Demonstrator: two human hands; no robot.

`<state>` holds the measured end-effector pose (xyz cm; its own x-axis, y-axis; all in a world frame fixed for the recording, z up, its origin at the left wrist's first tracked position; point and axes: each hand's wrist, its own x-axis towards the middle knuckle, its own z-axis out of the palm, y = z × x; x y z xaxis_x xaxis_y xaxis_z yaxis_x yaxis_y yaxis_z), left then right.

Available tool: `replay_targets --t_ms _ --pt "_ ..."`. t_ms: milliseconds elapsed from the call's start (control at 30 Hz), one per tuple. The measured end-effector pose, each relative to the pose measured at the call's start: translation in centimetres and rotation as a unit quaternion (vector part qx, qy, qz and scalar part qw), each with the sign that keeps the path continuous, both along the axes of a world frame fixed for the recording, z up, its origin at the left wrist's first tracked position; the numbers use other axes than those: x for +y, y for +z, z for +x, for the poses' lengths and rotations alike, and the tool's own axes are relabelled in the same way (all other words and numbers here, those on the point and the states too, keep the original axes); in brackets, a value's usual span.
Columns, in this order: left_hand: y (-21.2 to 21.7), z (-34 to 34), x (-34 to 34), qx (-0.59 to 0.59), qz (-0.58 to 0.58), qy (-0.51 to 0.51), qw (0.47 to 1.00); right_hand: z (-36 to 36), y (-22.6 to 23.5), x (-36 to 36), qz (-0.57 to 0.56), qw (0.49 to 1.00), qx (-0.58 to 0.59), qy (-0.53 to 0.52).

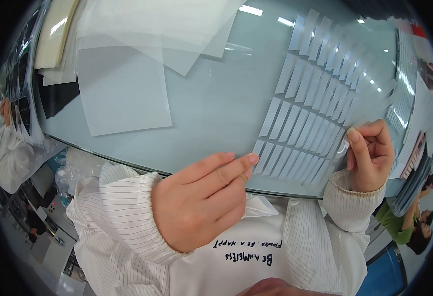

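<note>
A clear film sheet with rows of narrow whitish strips lies over the glass tabletop, its right part bowed up and catching reflections. My right hand pinches the sheet's near right edge between thumb and curled fingers. At the near left corner, my left hand has its fingertips and thumb closed on the sheet's edge beside the end strip. How firmly the left fingers grip cannot be made out. Left of the strips, a loose translucent sheet rests flat on the glass.
More translucent sheets overlap at the back left, next to a cream stack and a black piece. The glass edge runs close before me. At right lies another strip sheet; other people sit beyond.
</note>
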<state>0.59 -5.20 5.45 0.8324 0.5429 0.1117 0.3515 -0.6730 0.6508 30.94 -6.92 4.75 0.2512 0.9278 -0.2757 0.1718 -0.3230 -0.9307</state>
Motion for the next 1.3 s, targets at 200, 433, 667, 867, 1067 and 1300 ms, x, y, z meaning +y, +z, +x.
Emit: replay_targets --t_ms 200,433,667,867,1067,1300 --pt "0.33 0.01 0.08 0.009 0.003 -0.006 1.0 0.04 0.1 -0.07 -0.003 1.0 0.006 0.004" --pt "0.22 0.0 0.1 0.005 0.007 -0.007 1.0 -0.07 0.27 0.03 -0.01 1.0 -0.002 0.003" --pt "0.23 0.17 0.06 0.006 0.012 -0.005 1.0 -0.39 0.16 0.06 -0.004 1.0 -0.028 -0.003" --pt "0.37 0.27 0.0 0.007 0.009 0.003 1.0 -0.05 0.25 0.04 -0.01 1.0 0.006 0.004" --pt "0.44 0.3 -0.1 0.004 0.011 0.005 1.0 -0.19 0.37 0.07 -0.015 1.0 0.0 -0.004" --pt "0.5 0.31 -0.05 0.006 0.007 0.005 1.0 -0.41 0.55 0.18 -0.027 1.0 0.004 -0.015"
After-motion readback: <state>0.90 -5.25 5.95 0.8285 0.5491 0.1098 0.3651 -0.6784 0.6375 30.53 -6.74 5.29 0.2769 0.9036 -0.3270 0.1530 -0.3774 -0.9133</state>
